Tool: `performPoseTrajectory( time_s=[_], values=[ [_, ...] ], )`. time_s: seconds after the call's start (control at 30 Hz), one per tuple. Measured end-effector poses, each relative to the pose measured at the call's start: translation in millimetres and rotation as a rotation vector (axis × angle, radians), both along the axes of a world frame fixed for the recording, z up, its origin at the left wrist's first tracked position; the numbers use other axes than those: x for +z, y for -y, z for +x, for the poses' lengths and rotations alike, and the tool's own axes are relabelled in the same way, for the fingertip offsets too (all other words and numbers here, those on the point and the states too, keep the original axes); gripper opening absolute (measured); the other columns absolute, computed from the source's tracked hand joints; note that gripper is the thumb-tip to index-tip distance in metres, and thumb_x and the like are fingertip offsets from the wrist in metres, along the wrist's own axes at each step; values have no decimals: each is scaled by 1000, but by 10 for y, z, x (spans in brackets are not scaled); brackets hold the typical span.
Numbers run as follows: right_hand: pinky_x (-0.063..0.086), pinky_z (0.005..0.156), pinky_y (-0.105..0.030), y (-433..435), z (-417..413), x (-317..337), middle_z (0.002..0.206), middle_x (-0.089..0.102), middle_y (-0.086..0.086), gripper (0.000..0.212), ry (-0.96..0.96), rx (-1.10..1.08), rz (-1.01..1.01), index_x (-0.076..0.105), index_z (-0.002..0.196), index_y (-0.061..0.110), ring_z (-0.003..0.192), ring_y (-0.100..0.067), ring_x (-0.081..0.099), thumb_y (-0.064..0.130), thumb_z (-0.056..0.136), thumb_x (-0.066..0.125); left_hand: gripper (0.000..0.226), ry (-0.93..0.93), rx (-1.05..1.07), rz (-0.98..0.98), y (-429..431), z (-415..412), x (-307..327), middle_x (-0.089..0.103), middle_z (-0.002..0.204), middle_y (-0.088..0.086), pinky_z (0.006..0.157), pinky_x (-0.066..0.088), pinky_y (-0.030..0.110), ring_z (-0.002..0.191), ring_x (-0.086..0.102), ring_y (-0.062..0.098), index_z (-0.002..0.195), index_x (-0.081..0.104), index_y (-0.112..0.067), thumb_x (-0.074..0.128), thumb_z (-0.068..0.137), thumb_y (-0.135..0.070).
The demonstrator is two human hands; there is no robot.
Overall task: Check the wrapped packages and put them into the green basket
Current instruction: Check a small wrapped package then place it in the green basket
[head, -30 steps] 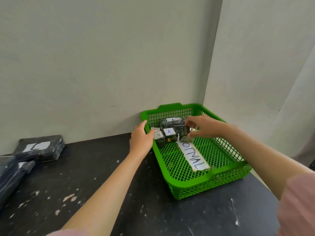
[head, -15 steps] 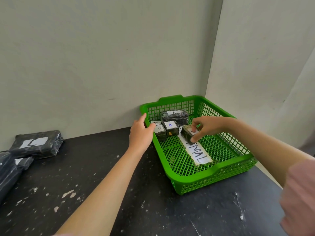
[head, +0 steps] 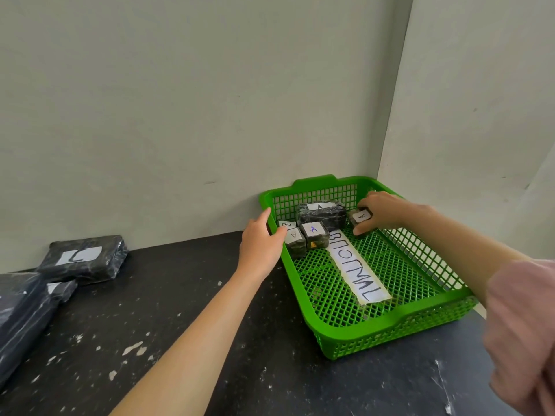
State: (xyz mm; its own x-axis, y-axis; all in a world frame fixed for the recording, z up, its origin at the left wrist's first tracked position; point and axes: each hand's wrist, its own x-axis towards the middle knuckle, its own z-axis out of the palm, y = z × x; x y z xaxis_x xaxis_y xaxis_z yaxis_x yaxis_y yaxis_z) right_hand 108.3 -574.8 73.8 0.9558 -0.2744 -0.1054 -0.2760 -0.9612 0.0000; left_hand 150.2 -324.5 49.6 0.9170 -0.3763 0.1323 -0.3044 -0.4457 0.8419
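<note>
1. Package (head: 361, 219): small, dark and wrapped, with a white label marked "A" facing up. The right hand (head: 383, 210) pinches it, thumb on the near side and fingers curled over the far side.
2. That grip sits inside the basket (head: 390, 324), in its far right corner, low over the mesh floor. Whether the package touches the floor cannot be told.
3. Just left of the grip a big package (head: 321, 217) lies against the far wall, a white label on top. It is just beside the held one; contact between them cannot be told.
4. Further left and a little nearer stand two cubes, one with a blue "A" (head: 313, 235) and one with a dark "A" (head: 295, 240), side by side. A third piece marked "B" (head: 286, 226) is behind them by the left wall.
5. A paper strip (head: 357, 274) with handwritten letters lies on the floor. It starts near and left of the grip and runs toward the near rim.
6. The left hand (head: 261, 244) rests on the left rim, well left of the grip. Its fingers are fairly straight outside the wall, its thumb lies over the rim beside the cubes, and it holds nothing.
7. The basket stands on a dark, flecked table (head: 210, 340) in the wall corner. Far left of both hands lie black bags (head: 87, 258) with white labels.
</note>
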Motion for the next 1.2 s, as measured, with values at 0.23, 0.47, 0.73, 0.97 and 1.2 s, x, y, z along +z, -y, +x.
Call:
performPoseTrajectory(
  time_s=[0.23, 0.47, 0.73, 0.97, 1.2],
  values=[
    [44, 89, -32, 15, 10, -16, 124, 55, -10, 65, 64, -29, 58, 44, 132, 12, 105, -24, 54, 36, 78, 72, 56, -12, 0, -20, -3, 4, -17, 35, 148, 6, 105, 32, 37, 136, 32, 23, 146, 29, -24, 51, 94, -28],
    [52, 65, -27, -8, -143, 137, 89, 60, -3, 51, -111, -109, 163, 47, 112, 13, 62, -16, 63, 31, 74, 77, 57, -32, 5, -35, 0, 26, -59, 45, 140, 11, 99, 40, 36, 123, 47, 28, 145, 30, -27, 53, 93, -30],
    [48, 81, -31, -41, -142, 88, 116, 60, -8, 69, -11, -26, -88, 51, 123, 12, 97, -22, 58, 52, 72, 72, 57, -22, 9, -43, 2, 35, -66, 42, 141, 10, 91, 35, 29, 127, 42, 26, 146, 30, -25, 52, 94, -28],
    [42, 95, -32, -43, -75, -3, 126, 52, -7, 61, -11, 89, -148, 45, 137, 15, 117, -23, 48, 31, 83, 68, 58, -47, 9, -13, 1, 44, -85, 51, 128, 28, 89, 46, 46, 116, 50, 44, 146, 30, -26, 52, 93, -31],
    [44, 84, -29, 4, 17, -137, 113, 59, -8, 30, 245, 53, -21, 59, 110, 9, 102, -22, 54, 19, 83, 68, 57, -41, 7, -14, 0, 67, -99, 48, 130, 31, 92, 45, 49, 117, 48, 47, 145, 30, -27, 53, 93, -31]
  ],
)
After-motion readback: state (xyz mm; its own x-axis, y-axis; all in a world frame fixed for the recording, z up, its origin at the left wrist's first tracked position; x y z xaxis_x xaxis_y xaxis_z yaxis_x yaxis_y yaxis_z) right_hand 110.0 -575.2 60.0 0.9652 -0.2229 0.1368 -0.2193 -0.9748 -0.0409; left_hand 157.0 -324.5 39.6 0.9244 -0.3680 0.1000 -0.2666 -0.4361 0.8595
